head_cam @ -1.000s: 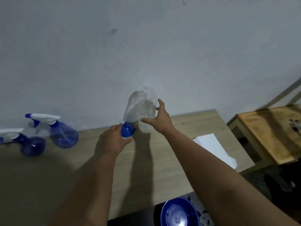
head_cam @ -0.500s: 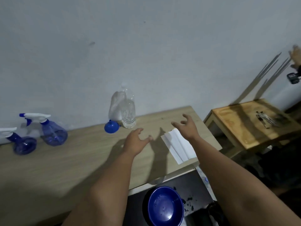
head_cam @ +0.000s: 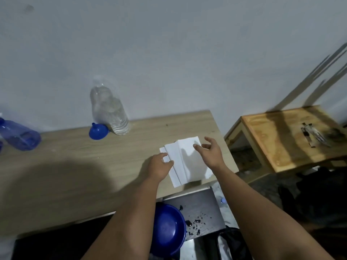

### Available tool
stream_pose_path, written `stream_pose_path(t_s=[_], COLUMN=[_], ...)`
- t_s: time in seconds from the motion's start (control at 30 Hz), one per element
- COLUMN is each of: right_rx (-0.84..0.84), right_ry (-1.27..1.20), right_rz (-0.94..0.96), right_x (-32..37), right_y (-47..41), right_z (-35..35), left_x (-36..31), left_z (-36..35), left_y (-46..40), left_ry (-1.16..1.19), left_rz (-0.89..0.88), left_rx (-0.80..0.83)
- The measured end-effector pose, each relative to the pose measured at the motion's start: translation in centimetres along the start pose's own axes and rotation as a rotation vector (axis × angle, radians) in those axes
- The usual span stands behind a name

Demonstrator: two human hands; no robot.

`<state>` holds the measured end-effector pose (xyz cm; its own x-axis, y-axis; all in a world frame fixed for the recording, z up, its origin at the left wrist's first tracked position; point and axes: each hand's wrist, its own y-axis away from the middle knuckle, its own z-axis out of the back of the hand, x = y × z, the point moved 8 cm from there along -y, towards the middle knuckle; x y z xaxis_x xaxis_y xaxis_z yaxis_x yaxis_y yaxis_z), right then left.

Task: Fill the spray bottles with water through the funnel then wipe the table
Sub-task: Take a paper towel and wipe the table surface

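Note:
A stack of white paper towels (head_cam: 185, 160) lies near the right end of the wooden table (head_cam: 75, 166). My left hand (head_cam: 159, 167) rests at the stack's left edge, fingers touching the paper. Just above the stack's right side hovers my right hand (head_cam: 211, 152), fingers spread and holding nothing. By the wall stands a clear water bottle (head_cam: 109, 111), uncapped, with the blue funnel (head_cam: 98, 130) lying beside it. One blue spray bottle (head_cam: 19, 136) shows at the left edge, its top cut off.
A lower wooden side table (head_cam: 293, 136) with small dark objects stands to the right. Below the table's front edge sit a blue bowl (head_cam: 169, 228) and a grey surface with dark specks. Dark bags lie on the floor at right.
The view swung right. Both hands left the water bottle and funnel and moved right to the paper towels; the left hand now touches the stack.

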<state>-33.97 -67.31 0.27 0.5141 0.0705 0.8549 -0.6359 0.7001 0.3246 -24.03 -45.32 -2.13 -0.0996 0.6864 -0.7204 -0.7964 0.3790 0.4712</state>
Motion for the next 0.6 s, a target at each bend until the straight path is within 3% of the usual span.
stream_pose_path(t_s=[0.6], right_rx=[0.074], right_ry=[-0.032], right_rz=[-0.016], right_x=[-1.9], right_y=[-2.5], right_z=[0.9], left_x=[-1.6], left_z=[-2.3], left_y=[-2.7], left_ry=[0.168], left_rz=[0.129], left_rx=[-0.119])
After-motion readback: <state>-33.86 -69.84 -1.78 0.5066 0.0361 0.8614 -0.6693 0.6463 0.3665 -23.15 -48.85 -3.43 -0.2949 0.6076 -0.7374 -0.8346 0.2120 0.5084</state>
